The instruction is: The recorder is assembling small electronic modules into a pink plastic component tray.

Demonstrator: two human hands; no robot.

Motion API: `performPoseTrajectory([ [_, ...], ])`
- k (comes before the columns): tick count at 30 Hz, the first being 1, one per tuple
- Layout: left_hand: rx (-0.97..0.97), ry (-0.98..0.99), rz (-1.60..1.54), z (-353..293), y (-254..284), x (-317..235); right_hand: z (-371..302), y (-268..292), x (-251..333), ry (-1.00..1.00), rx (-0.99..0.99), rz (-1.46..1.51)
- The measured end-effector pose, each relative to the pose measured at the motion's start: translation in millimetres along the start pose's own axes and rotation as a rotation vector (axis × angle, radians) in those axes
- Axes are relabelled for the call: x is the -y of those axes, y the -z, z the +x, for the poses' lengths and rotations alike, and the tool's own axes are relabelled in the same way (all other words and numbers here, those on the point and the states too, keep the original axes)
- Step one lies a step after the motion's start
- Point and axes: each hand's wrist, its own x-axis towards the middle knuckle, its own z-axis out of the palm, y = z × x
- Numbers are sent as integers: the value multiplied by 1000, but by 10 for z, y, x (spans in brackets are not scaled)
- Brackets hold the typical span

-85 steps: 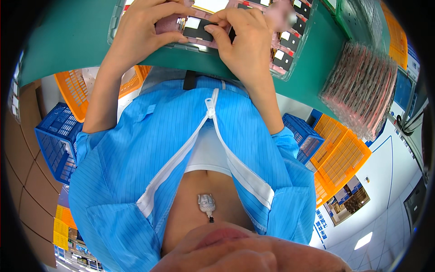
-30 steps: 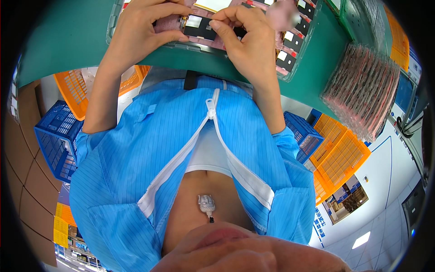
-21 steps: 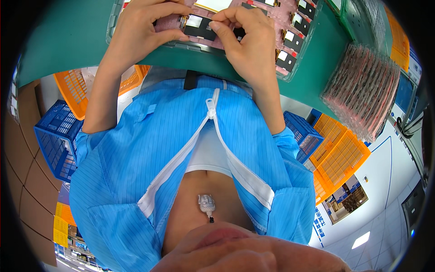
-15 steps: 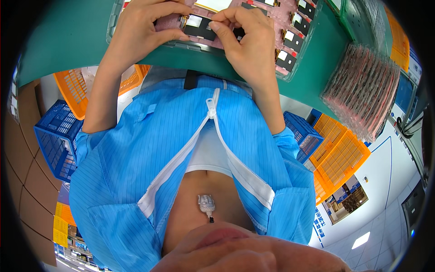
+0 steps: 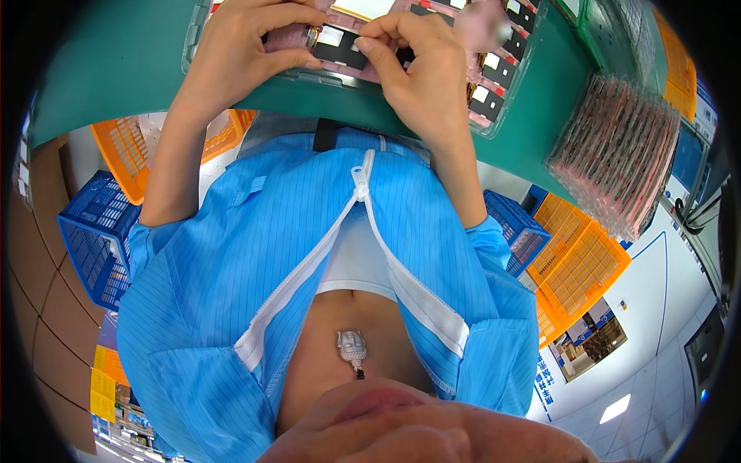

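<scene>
A clear plastic tray (image 5: 494, 130) with pink lining lies on the green work surface. Several flat black parts with white patches sit in it. One such flat black part (image 5: 340, 51), with a gold-coloured strip at its left end, is between my hands over the near side of the tray. My left hand (image 5: 241, 48) has its thumb and fingers at the part's left end, curled around that edge. With thumb and index finger pinched together, my right hand (image 5: 421, 65) grips its right end. The right fingers partly cover the parts behind them.
A stack of clear trays with pink layers (image 5: 617, 154) stands at the right edge of the green surface (image 5: 116, 89). Below are orange crates (image 5: 583, 262) and blue crates (image 5: 96, 235). A blurred pinkish shape (image 5: 480, 27) covers part of the tray's right side.
A blurred pinkish shape has appeared over the tray's upper right. Both hands and the black part stay practically where they were.
</scene>
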Motion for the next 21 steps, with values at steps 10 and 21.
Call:
performPoseTrajectory([
  [10, 24, 2, -23, 24, -4, 22, -12, -39, -36, 10, -10, -39],
  [21, 32, -75, -11, 39, -20, 130, 71, -13, 129, 15, -188, -347],
])
